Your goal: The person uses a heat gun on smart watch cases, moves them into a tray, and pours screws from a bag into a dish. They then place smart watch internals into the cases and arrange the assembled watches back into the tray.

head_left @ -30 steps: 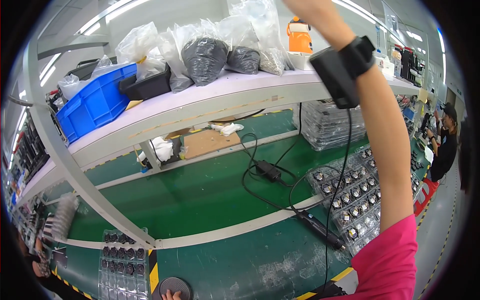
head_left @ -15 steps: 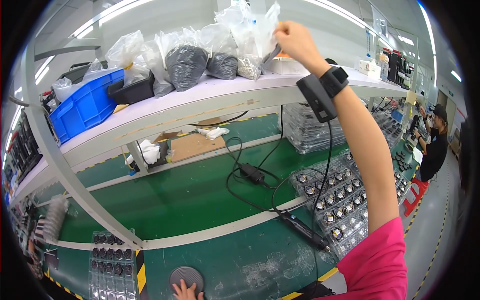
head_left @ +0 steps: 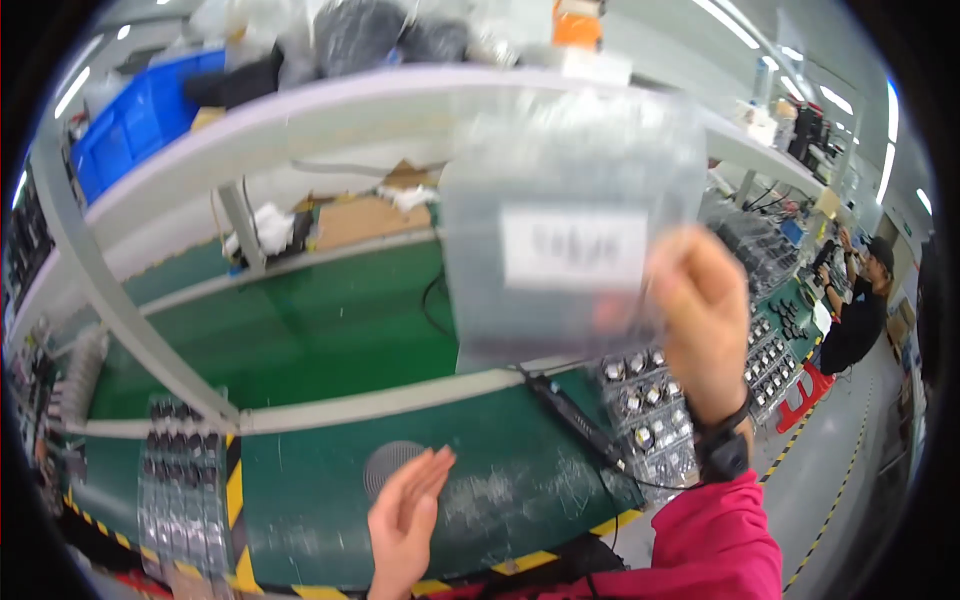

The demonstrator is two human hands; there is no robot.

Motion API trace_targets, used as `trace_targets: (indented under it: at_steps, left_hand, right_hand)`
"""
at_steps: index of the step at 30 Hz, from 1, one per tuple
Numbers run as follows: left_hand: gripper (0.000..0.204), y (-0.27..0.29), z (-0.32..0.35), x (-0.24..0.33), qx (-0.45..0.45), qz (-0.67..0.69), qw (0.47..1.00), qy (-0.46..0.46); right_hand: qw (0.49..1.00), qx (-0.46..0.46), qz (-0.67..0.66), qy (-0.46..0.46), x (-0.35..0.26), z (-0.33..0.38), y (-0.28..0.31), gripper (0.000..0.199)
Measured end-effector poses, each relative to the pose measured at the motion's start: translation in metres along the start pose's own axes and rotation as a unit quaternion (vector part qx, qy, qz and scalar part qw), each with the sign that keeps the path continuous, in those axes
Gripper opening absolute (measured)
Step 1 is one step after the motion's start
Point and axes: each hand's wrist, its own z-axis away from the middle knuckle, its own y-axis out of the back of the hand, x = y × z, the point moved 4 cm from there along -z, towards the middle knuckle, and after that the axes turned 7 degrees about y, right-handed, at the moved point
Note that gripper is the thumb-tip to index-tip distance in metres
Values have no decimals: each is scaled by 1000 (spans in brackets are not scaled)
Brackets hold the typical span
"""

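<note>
Raised in front of the shelf, my right hand (head_left: pixel 708 320) pinches the lower right part of a see-through plastic bag (head_left: pixel 490 305). The bag is blurred by motion, with a white label (head_left: pixel 535 245) on its front and something greyish behind or inside it that I cannot make out. My left hand (head_left: pixel 402 520) is open near the bench's front edge, fingers stretched out and thumb apart. Just behind those fingers lies a round, ribbed dark grey disc (head_left: pixel 388 465) on the green bench (head_left: pixel 310 480); the hand covers part of it in the picture.
A corded black tool (head_left: pixel 575 422) lies beside clear trays of small round parts (head_left: pixel 640 400). Another tray (head_left: pixel 185 480) sits left, past a slanting shelf post (head_left: pixel 110 290). The shelf above bears a blue bin (head_left: pixel 145 125) and filled bags (head_left: pixel 355 35). A person (head_left: pixel 855 310) works far right.
My right hand has come down from the shelf and toward me, now holding the plastic bag in front. My left hand has lifted off the disc and turned on its side. The view has shifted.
</note>
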Motion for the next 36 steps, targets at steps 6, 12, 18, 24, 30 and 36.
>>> trace_targets:
  at_steps: [6,12,18,24,30,36]
  left_hand:
    - [41,-16,6,11,-43,119,992,19]
    - [38,2,22,4,-41,128,991,10]
    - [32,5,10,-13,65,342,934,76]
    - [20,-2,-1,-37,-188,717,630,230]
    - [25,1,-4,-43,-252,690,639,228]
    - [32,-3,-7,-49,-245,677,644,260]
  right_hand:
    - [968,-47,-202,-140,59,78,-43,10]
    - [958,-165,-130,-194,70,84,-52,16]
    - [944,-269,-136,-135,49,87,-87,25]
    - [938,-330,-103,1,57,101,-99,30]
    - [944,-327,-32,-44,76,101,-95,28]
    - [949,-309,-26,-57,85,104,-90,25]
